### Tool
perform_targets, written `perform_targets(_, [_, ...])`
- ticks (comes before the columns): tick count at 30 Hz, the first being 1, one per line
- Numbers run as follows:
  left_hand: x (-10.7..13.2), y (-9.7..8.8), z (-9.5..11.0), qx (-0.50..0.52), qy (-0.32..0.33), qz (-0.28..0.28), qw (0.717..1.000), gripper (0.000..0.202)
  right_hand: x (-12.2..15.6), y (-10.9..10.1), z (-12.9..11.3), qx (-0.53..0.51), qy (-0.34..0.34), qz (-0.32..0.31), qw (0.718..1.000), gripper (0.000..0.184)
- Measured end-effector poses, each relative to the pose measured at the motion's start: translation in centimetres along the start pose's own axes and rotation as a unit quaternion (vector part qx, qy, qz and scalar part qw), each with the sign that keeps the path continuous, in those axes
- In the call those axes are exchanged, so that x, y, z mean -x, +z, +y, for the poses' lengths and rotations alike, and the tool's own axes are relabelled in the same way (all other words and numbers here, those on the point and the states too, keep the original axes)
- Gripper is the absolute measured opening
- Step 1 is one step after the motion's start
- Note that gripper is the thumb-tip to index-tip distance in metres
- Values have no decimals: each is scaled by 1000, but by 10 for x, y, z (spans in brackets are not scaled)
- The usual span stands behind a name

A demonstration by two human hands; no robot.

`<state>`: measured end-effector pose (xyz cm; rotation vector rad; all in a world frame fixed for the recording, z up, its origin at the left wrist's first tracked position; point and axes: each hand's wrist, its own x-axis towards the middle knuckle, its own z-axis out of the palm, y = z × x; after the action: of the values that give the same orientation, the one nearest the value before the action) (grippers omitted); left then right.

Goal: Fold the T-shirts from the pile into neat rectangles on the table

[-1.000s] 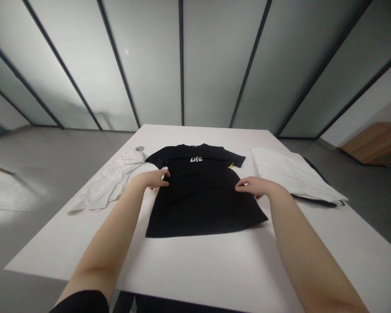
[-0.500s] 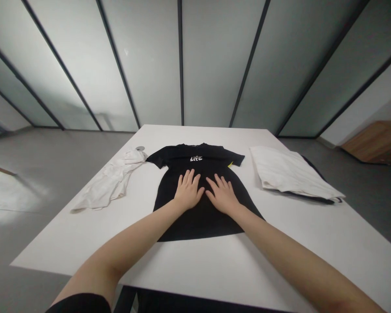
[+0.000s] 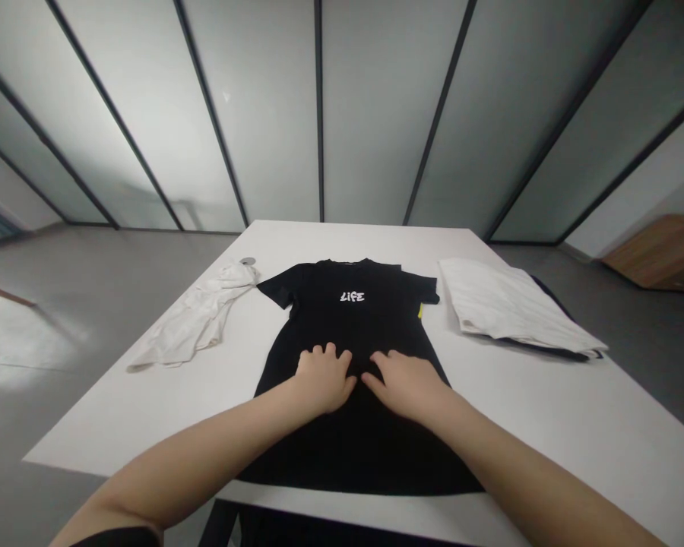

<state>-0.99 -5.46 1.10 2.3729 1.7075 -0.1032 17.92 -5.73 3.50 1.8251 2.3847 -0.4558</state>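
Note:
A black T-shirt (image 3: 353, 448) with white lettering on its chest lies spread flat, its collar at the far side and its hem towards me. My left hand (image 3: 326, 377) rests palm down on its middle, fingers slightly bent and thumb apart. Beside it, a small gap away, my right hand (image 3: 409, 384) presses on the same fabric with thumb and fingers apart; its outer fingers are partly hidden. Both sleeves lie outstretched, and a bit of yellow (image 3: 420, 310) shows below the right one.
The shirt lies on a white table (image 3: 176, 425). A crumpled white garment (image 3: 199, 315) is at the left, near a grey disc (image 3: 247, 261). Folded white cloth (image 3: 507, 300) with dark fabric beneath lies at the right. Frosted glass panels (image 3: 370, 114) stand behind the table.
Both hands have come closer to me, and the T-shirt has slid with them, its hem now near the table's front edge. The fingers are more bent, and the right sleeve has shifted.

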Motion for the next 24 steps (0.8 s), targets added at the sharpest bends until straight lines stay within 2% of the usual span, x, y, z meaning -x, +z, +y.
perform_targets(1, [-11,-13,2,3,-3,1,1000,53,-13,-12,1,-18,-4,25,999,49])
perform_targets(3, [-41,-34,3,7,-15,42,999,48,-46,-30,3,-71,-17,92,993,43])
perform_targets(5, [-78,-46,1,28,-47,81,995,46,-84,-37,4,-134,-6,142,981,42])
perform_targets(8, [-125,-42,-11,68,-127,130,981,44,-127,-27,5,-178,61,204,961,45])
perform_targets(10, [-142,-30,-21,83,-165,167,969,42,-142,-12,7,-163,94,237,953,46])
perform_targets(12, [-148,-16,-29,90,-181,221,954,43,-146,3,11,-139,108,246,953,48])
perform_targets(15, [-140,1,-33,97,-144,269,947,45,-140,20,15,-120,87,232,961,51])
perform_targets(18, [-125,13,-26,90,-106,250,958,46,-126,32,16,-106,71,211,969,55])
perform_targets(21, [-110,23,-13,75,-102,208,970,52,-108,41,13,-96,81,190,974,61])
perform_targets(24, [-100,30,-7,61,-104,194,974,62,-95,48,14,-89,101,181,974,66])
